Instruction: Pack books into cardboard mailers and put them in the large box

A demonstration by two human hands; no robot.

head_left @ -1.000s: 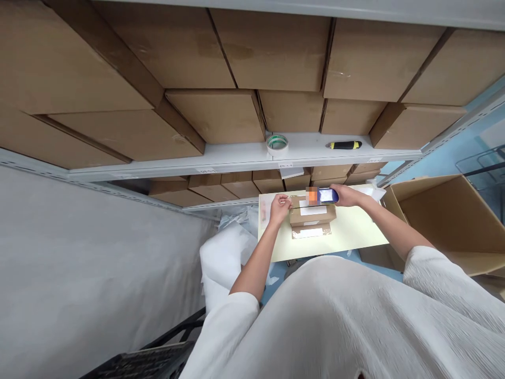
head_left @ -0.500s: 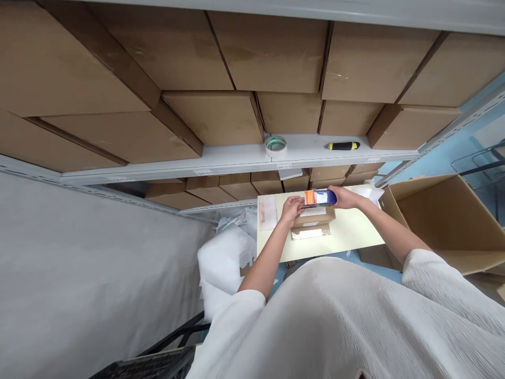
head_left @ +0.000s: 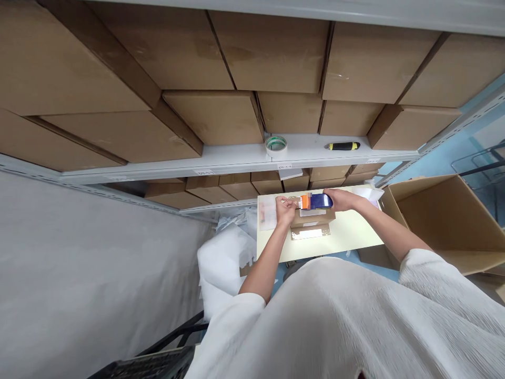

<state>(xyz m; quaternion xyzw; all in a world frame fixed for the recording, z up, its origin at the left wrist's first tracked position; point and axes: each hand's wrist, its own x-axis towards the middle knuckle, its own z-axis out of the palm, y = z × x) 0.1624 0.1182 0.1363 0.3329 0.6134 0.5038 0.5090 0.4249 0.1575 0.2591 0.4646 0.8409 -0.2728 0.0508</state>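
My right hand (head_left: pixel 340 200) is wrapped round the rear of a blue and orange tape dispenser (head_left: pixel 319 201), which lies level over a small cardboard box (head_left: pixel 310 219) with white labels. At the dispenser's orange front end, my left hand (head_left: pixel 285 211) has its fingers pinched together by the left end of that box. What sits between those fingertips is too small to make out. On the near side of the box lies a flat brown piece with a white label (head_left: pixel 311 233). Both rest on a pale yellow board (head_left: pixel 351 231).
Over the board runs a shelf (head_left: pixel 236 154) with a tape roll (head_left: pixel 275 146), a yellow and black utility knife (head_left: pixel 342 146) and several cardboard boxes. To the right stands a large open carton (head_left: pixel 445 221). White foam wrap (head_left: pixel 221 258) hangs at the left.
The dispenser has shifted slightly left and turned a little in my right hand. My left hand has also moved left, its fingers drawn closer together. The box stays put.
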